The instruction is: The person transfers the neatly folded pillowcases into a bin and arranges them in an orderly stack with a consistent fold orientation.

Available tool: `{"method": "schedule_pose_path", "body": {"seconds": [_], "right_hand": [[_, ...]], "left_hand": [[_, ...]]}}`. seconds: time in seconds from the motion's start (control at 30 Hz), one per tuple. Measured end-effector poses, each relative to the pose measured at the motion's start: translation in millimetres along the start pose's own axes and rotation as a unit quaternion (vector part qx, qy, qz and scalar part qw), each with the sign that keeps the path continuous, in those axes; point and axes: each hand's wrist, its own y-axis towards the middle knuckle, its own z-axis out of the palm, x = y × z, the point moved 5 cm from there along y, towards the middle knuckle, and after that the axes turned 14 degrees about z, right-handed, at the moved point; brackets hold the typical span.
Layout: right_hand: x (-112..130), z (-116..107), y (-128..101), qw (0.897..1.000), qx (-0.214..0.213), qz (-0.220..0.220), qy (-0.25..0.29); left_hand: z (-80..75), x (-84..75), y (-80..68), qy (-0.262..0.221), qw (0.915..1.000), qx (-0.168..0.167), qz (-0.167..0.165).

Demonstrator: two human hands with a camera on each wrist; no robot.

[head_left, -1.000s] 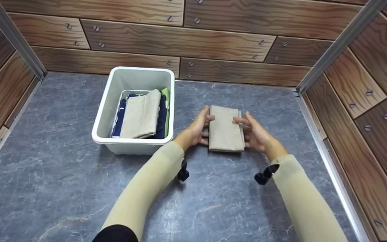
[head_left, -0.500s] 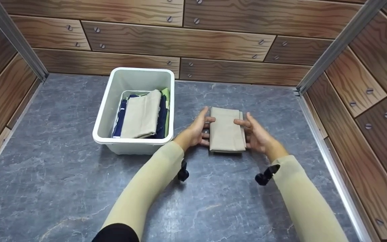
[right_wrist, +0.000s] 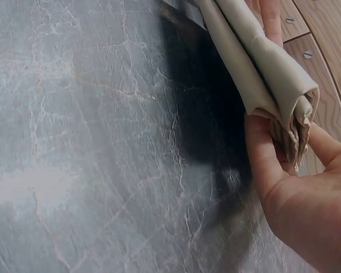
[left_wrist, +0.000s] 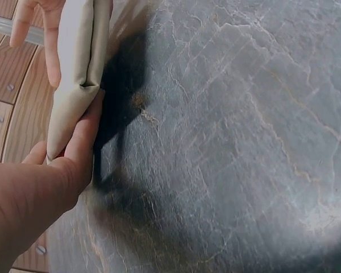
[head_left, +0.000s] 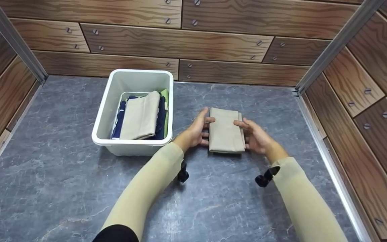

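Observation:
A folded beige cloth (head_left: pixel 225 132), several layers thick, is held level between both hands, to the right of the white bin. My left hand (head_left: pixel 194 130) grips its left edge, thumb on top and fingers beneath. On the opposite edge, my right hand (head_left: pixel 257 136) pinches the layers the same way. In the left wrist view the cloth (left_wrist: pixel 77 62) shows its rounded fold, with a dark shadow on the surface below. Loose layered edges of the cloth (right_wrist: pixel 298 122) show by the right thumb in the right wrist view.
The white bin (head_left: pixel 98 124) stands close to the left forearm. Inside it lie another folded beige cloth (head_left: pixel 139 116), dark blue cloths (head_left: pixel 160 122) and a green one (head_left: pixel 166 107). Wood-patterned walls (head_left: pixel 227 43) enclose the grey marbled surface (head_left: pixel 213 205).
The right index finger has come down slightly toward the cloth. Otherwise the hands and the cloth stay in nearly the same place, and the head view has tilted slightly.

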Motion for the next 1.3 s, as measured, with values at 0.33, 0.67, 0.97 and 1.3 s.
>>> {"method": "schedule_pose_path", "body": {"seconds": [0.33,0.67,0.97,1.3], "right_hand": [[-0.2,0.2,-1.2,1.000,-0.004,0.001,-0.008],[-2.1,0.9,-0.9,1.000,-0.016,-0.008,-0.002],[-5.6,0.6,-0.2,1.000,-0.017,-0.024,-0.006],[-7.8,0.7,2.1,0.999,-0.033,-0.021,-0.023]], "left_hand": [[2.3,3.1,0.3,0.028,0.9994,0.010,0.017],[1.5,4.1,0.5,0.054,0.9976,0.018,0.039],[-1.9,4.6,-2.5,0.101,0.9932,0.044,0.037],[-3.2,5.0,-2.1,0.104,0.9923,0.049,0.046]]}}
